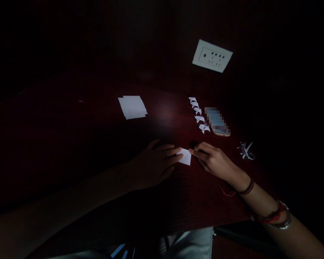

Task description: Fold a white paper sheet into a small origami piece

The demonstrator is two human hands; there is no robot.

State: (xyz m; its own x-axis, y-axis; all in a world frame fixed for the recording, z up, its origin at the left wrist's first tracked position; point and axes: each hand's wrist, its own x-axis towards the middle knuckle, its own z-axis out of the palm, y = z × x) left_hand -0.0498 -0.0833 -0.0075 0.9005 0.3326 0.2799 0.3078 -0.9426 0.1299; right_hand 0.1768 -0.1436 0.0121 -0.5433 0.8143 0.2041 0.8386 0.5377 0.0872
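A small white folded paper point(185, 157) lies on the dark red-brown table point(70, 144) between my hands. My left hand point(153, 163) rests flat with its fingertips pressing the paper's left side. My right hand point(213, 160) has its fingers drawn together, pinching the paper's right edge. Bracelets and a red cord circle my right wrist.
A stack of white paper squares point(132, 107) lies further back on the table. Several small folded paper pieces point(198, 113) sit in a row beside a phone point(217, 121). Paper scraps point(246, 151) lie at the right. A white wall socket point(212, 55) is behind.
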